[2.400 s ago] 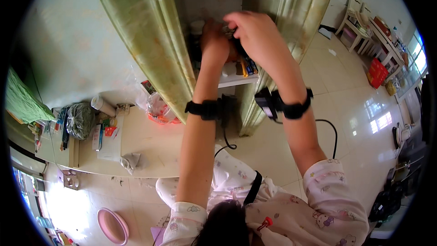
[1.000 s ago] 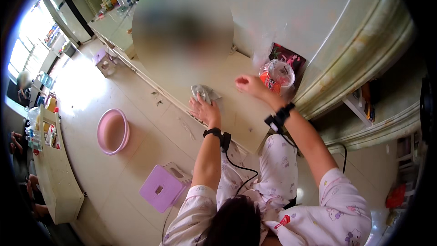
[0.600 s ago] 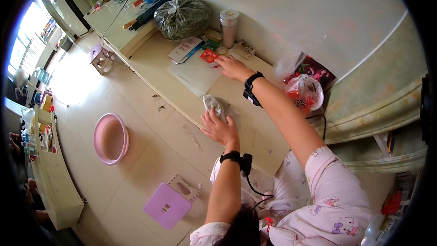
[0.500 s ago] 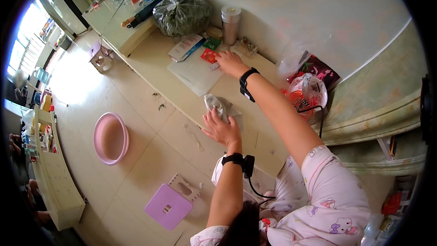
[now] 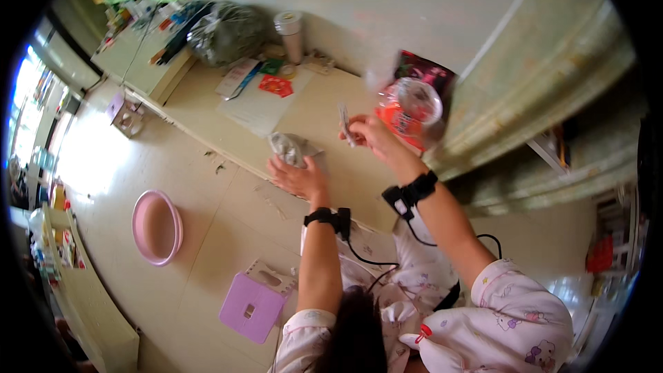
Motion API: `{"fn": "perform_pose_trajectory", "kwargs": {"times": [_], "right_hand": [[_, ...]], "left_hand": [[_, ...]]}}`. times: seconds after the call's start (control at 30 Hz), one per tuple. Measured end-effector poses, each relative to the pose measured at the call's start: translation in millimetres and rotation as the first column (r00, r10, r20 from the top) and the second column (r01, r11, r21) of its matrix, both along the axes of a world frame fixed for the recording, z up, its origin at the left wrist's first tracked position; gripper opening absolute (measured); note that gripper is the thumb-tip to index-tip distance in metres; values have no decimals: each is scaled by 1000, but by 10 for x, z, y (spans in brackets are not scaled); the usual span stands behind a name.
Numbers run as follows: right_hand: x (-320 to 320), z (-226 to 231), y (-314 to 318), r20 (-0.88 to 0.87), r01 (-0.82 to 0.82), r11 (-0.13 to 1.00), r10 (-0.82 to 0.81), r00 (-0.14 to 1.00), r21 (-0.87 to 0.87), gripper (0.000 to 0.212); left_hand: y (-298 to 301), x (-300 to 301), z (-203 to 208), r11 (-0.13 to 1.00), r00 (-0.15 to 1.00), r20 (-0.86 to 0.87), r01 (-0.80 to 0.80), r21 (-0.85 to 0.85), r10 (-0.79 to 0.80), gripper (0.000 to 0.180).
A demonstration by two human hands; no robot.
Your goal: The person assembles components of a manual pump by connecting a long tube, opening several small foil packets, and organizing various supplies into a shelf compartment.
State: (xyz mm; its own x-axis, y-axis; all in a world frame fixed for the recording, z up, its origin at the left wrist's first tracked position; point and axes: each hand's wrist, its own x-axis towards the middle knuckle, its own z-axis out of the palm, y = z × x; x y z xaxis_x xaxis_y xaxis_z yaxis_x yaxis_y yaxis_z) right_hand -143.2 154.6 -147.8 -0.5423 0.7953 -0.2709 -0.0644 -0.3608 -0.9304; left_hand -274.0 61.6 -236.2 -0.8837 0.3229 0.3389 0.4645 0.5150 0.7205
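My right hand [image 5: 373, 132] is raised over the near right part of the cream table [image 5: 331, 193]. Its fingers pinch a small, thin whitish piece [image 5: 346, 124], blurred too much for its kind to show. Against the table's left edge, my left hand [image 5: 300, 176] lies with fingers stretched, touching a crumpled grey-white cloth [image 5: 289, 149]. A clear flat sheet [image 5: 252, 116] lies beyond the cloth. On and beside it are a red packet [image 5: 276, 85], a green packet [image 5: 270, 66] and a white-and-blue packet [image 5: 238, 79].
A stuffed plastic bag [image 5: 228, 33] and a tall cylinder [image 5: 290, 38] stand at the back. To the right, a plastic-lined bin [image 5: 425, 100] sits beside a dark package [image 5: 421, 69] and a curtain [image 5: 525, 90]. A pink basin [image 5: 157, 228] and purple stool [image 5: 254, 307] occupy the floor.
My right hand has come back toward me from beside the red packet, carrying the small whitish piece. My left hand stays at the cloth. The whole view has shifted and turned.
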Motion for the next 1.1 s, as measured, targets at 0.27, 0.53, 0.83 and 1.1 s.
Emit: {"fn": "perform_pose_trajectory", "kwargs": {"times": [0.27,0.53,0.83,1.1], "right_hand": [[536,-372,-273,344,226,948,-294,892,224,26],[50,-720,153,745,-311,716,-428,512,625,40],[271,-624,101,683,-303,813,-150,715,496,24],[1178,347,-1297,51,6,933,-26,998,361,12]], "left_hand": [[-564,639,171,926,919,-120,371,-66,-376,15],[-505,702,77,752,878,27,425,-504,-478,22],[-452,784,101,700,852,-5,427,-573,-524,20],[-485,753,-37,632,727,-133,475,-613,-674,21]]}}
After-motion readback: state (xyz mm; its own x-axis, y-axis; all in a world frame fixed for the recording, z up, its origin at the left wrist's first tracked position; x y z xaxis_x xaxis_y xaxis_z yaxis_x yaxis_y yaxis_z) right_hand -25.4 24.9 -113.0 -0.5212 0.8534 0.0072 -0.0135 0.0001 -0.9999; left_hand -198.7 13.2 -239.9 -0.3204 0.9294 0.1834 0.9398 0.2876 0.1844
